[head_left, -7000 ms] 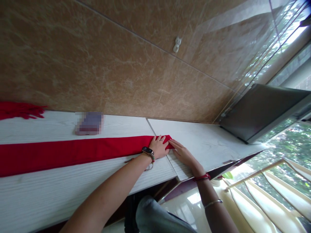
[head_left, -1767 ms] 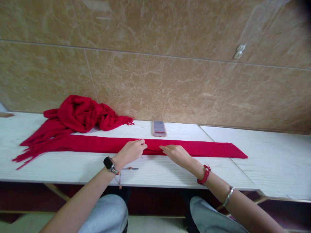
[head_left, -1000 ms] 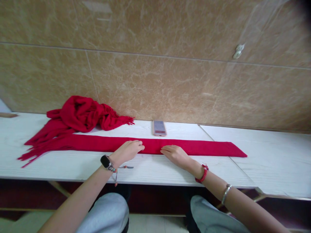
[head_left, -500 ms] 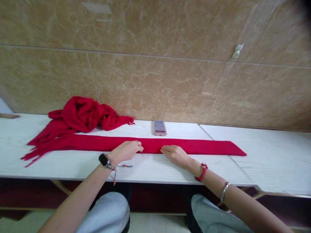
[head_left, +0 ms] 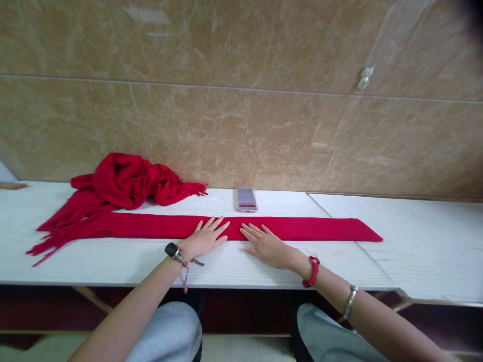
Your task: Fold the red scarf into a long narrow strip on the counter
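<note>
A red scarf (head_left: 320, 229) lies folded into a long narrow strip across the white table, its fringe spread at the left end. My left hand (head_left: 206, 238) rests on the middle of the strip, fingers spread flat, with a ring on one finger. Just to its right, my right hand (head_left: 264, 244) lies with outstretched fingers on the same scarf. Neither hand grips the cloth. Behind the strip's left part sits a second red fringed scarf (head_left: 121, 181), bunched in a loose heap.
A phone (head_left: 246, 199) lies behind the strip, near the marbled wall (head_left: 241, 136). The white table (head_left: 422, 251) has a seam on the right and a front edge close to my knees. A small pale fixture (head_left: 365, 78) is on the wall.
Both hands have gone from curled fingers to spread, flat ones on the folded scarf. The left hand has shifted slightly right, and the scarf strip stays in place.
</note>
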A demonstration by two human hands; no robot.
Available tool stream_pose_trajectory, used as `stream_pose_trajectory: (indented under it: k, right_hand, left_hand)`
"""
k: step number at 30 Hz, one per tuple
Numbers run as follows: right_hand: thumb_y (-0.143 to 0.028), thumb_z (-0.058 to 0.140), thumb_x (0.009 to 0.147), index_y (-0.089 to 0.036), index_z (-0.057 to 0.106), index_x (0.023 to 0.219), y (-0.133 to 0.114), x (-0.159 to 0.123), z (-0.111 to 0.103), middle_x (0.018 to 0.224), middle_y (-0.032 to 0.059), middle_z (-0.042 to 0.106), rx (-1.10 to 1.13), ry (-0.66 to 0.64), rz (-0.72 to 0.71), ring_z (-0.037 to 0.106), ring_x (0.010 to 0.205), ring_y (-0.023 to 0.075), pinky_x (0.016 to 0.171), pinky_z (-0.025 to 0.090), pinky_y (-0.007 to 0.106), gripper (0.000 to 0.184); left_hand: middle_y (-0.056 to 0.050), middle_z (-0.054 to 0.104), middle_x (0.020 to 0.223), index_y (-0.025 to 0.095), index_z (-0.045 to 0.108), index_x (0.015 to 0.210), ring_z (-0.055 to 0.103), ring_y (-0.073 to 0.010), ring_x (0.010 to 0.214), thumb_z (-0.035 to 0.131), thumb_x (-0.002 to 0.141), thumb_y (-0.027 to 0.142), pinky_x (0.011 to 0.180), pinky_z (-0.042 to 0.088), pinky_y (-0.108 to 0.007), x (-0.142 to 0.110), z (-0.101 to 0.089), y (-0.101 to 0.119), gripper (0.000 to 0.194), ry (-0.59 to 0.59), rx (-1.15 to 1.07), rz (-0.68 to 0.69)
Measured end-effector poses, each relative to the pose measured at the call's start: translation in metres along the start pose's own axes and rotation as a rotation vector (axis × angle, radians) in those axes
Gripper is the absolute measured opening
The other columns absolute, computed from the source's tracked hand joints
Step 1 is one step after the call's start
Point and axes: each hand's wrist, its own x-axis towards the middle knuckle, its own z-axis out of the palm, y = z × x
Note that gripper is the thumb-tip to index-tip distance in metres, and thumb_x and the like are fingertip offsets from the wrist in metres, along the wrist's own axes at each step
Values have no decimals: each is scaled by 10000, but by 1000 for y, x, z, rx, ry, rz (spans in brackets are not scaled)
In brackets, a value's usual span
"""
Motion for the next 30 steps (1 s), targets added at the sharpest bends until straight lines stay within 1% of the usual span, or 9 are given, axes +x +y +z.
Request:
stream_pose_trajectory:
  k: [5,8,11,14,17,20,24,27,30]
  right_hand:
    - [-376,344,914,-38,361,1328,19,-18,-6,1375,217,345,-50,-31,94,304,1281,298,996,318,512,535]
    - [-355,319,923,-13,371,1313,22,-9,-12,1364,234,360,-69,31,141,287,1290,295,1006,308,495,522]
    - [-336,319,925,-32,337,1332,17,12,-13,1395,216,321,-81,77,187,254,1307,279,1015,291,490,508]
    - [-339,327,924,-55,338,1331,13,27,-8,1395,201,331,-68,42,212,270,1301,270,1006,300,501,497]
    - [-350,323,928,-95,361,1324,20,21,-3,1387,187,351,-83,-2,196,305,1285,267,986,325,507,472]
    - [-323,329,930,-142,407,1300,44,-9,-3,1396,175,339,-170,-42,197,303,1284,283,955,348,537,420]
    - [-196,329,922,-190,510,1213,97,-73,-6,1408,152,327,-348,-136,216,276,1290,318,891,381,590,343]
    - [-114,322,901,-187,529,1191,140,-125,-7,1394,175,341,-434,-172,305,288,1281,339,822,409,627,364]
    - [-90,331,888,-186,530,1192,172,-160,-9,1383,178,360,-471,-216,438,318,1264,344,820,421,616,376]
  left_hand:
    - [-85,176,1475,268,260,1380,144,-300,1340,258,930,352,986,188,-612,-2,-9,4,457,-13,-13,-8]
    - [-136,302,1423,189,379,1313,234,-295,1315,287,922,305,1000,208,-577,8,-12,17,418,138,53,-1]
    - [-149,317,1413,151,363,1313,255,-255,1312,281,921,291,1018,237,-511,23,-9,28,425,303,84,-15]
    - [-127,231,1452,171,281,1369,201,-278,1329,269,920,354,1006,240,-537,34,-2,29,485,194,46,-55]
    - [-88,147,1477,198,220,1402,127,-290,1346,234,920,395,1017,192,-560,36,2,25,521,72,29,-74]
    - [-62,108,1483,200,187,1415,98,-270,1353,213,917,404,1039,161,-536,35,0,24,538,29,35,-106]
    - [-37,78,1485,207,160,1421,67,-246,1359,210,909,408,1058,144,-499,34,-9,28,553,-38,34,-140]
    - [-42,81,1484,193,163,1420,61,-239,1360,218,901,414,1059,145,-495,33,-15,30,567,-99,21,-194]
    - [-71,132,1476,158,246,1399,99,-253,1355,253,894,370,1053,154,-508,34,-21,36,548,-105,60,-263]
